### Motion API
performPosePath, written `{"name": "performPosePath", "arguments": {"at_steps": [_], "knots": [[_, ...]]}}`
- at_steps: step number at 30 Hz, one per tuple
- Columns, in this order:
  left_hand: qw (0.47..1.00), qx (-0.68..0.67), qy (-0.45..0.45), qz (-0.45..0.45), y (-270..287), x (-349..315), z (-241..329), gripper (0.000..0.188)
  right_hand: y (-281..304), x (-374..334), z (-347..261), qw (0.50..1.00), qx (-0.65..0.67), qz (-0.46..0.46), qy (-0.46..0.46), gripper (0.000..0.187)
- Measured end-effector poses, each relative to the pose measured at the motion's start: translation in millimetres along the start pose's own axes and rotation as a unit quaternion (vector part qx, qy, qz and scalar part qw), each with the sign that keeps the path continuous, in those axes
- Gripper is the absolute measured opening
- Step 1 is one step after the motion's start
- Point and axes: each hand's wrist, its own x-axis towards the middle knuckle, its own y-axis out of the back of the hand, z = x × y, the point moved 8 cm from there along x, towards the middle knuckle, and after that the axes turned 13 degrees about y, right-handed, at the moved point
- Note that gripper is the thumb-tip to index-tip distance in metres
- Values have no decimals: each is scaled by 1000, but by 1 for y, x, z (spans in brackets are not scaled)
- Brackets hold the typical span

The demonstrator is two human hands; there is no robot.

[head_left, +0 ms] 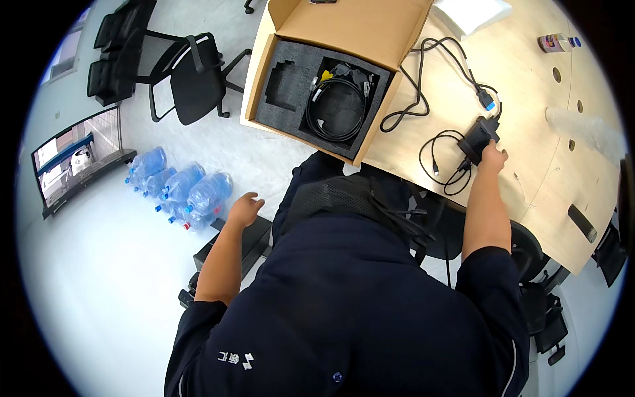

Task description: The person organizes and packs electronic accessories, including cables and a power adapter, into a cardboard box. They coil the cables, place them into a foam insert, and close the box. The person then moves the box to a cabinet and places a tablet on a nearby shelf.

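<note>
At the table's near edge, my right hand [493, 159] is on the lower right corner of a small black box [477, 139] with cables running from it. The fingertips reach the box, with the thumb out to the side; the far fingers are partly hidden. A thin black cable [426, 147] loops beside the box, its light-coloured plug on the wood. Just beyond lies a thick black cable [423, 86] with a blue-tipped connector [487, 101]. My left hand [246, 209] hangs over the floor, left of my body, fingers loosely bent, apart and holding nothing.
An open cardboard box [360, 155] with grey foam holds a coiled black cable [337, 137] and has a bare cutout. The wooden table [522, 139] bears a bottle [559, 43] and clear plastic wrap [582, 129]. Large water bottles [185, 185] and a black chair [195, 89] stand left.
</note>
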Motion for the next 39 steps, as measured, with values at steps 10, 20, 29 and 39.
{"name": "performPosePath", "arguments": {"at_steps": [10, 20, 29, 39], "knots": [[873, 77, -424, 228, 88, 21, 259, 63, -29, -228, -218, 870, 118, -366, 309, 35], [728, 388, -529, 197, 67, 61, 326, 77, -13, -393, -42, 903, -61, -424, 30, 49], [729, -2, -640, 243, 203, 82, 387, 65, -39, -449, -138, 947, 69, -309, 59, 37], [917, 100, -327, 204, 294, 208, 576, 101, 11, -494, -153, 951, 37, -304, 37, 39]]}}
